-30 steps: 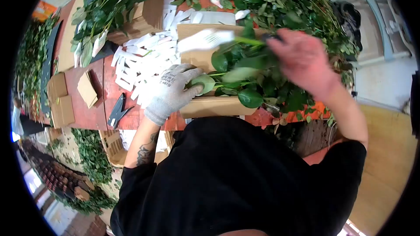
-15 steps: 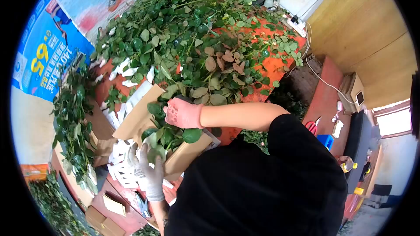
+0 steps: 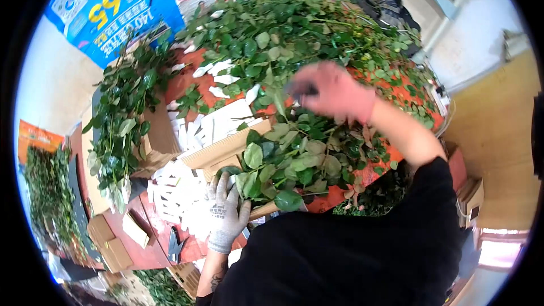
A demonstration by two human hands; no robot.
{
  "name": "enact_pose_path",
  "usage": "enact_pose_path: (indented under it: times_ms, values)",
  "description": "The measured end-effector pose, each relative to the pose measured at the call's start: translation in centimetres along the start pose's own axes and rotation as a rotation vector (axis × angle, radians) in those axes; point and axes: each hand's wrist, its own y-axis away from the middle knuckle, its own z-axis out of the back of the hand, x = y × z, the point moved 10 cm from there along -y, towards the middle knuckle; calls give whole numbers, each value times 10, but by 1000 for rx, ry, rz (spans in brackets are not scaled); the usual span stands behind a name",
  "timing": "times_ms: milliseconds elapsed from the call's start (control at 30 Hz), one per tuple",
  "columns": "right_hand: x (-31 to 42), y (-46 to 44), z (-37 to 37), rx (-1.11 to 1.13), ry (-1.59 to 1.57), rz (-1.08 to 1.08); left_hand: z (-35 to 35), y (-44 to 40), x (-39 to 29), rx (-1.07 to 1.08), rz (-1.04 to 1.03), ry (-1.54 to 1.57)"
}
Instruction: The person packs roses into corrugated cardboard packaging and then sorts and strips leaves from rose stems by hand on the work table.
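My left hand [image 3: 225,215], in a pale grey knitted glove, lies with fingers spread against leafy stems [image 3: 300,164] and the near end of a cardboard box [image 3: 226,150]. The stems rest across the box, their leaves covering much of it. Above them is my right hand [image 3: 334,92] in a pink glove, blurred by motion. Its fingers curl around something dark that I cannot make out. Beyond this hand, a large heap of green leafy stems [image 3: 272,39] spreads over the red-orange tabletop [image 3: 181,82].
White paper strips [image 3: 175,192] lie left of the box, near a dark stapler [image 3: 175,245]. White-wrapped pieces [image 3: 224,73] sit by the heap. Another leafy bundle [image 3: 133,96] hangs over cardboard at left. A black bag [image 3: 385,5] stands at the back right.
My right hand has lifted off the box and swung up and away to the right. More leafy stems now lie across the box. The camera view has shifted and turned.
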Motion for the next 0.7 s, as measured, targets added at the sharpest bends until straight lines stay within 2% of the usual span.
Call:
enact_pose_path:
  times_ms: [33, 67, 100, 133, 200, 300, 333, 400, 500, 600, 633, 667, 700]
  values:
    - [-42, -22, -8, 73, 2, -120, 0, 0, 0, -13, -3, 24]
    - [-79, -44, -18, 56, 101, -108, 1, -2, 0, -30, -9, 46]
    - [-123, -60, -38, 137, 137, -224, 1, -1, 2, -47, -9, 58]
    - [-158, -72, -64, 147, 131, -206, 2, -3, 4, -51, 13, 57]
    - [-209, -92, -112, 201, 549, -145, 3, -6, 4, -23, 11, 79]
    - [-186, -119, -142, 320, 680, -39, 2, -6, 7, -20, 32, 96]
    - [-172, -128, -147, 225, 732, 38, 2, -7, 7, -22, 34, 95]
    - [-167, -141, -169, 325, 804, 104, 1, -8, 8, -6, 48, 93]
    - [-179, -158, -187, 319, 913, 138, 1, -9, 10, -4, 57, 116]
    - [-184, -177, -175, 302, 859, 189, 5, -10, 13, -21, 72, 166]
    - [-185, -190, -150, 229, 906, 89, 4, -10, 13, -13, 72, 161]
    - [-200, -203, -130, 137, 645, 8, 3, -10, 13, -5, 70, 159]
    - [-200, -215, -100, -60, 873, 31, 2, -10, 14, -3, 75, 172]
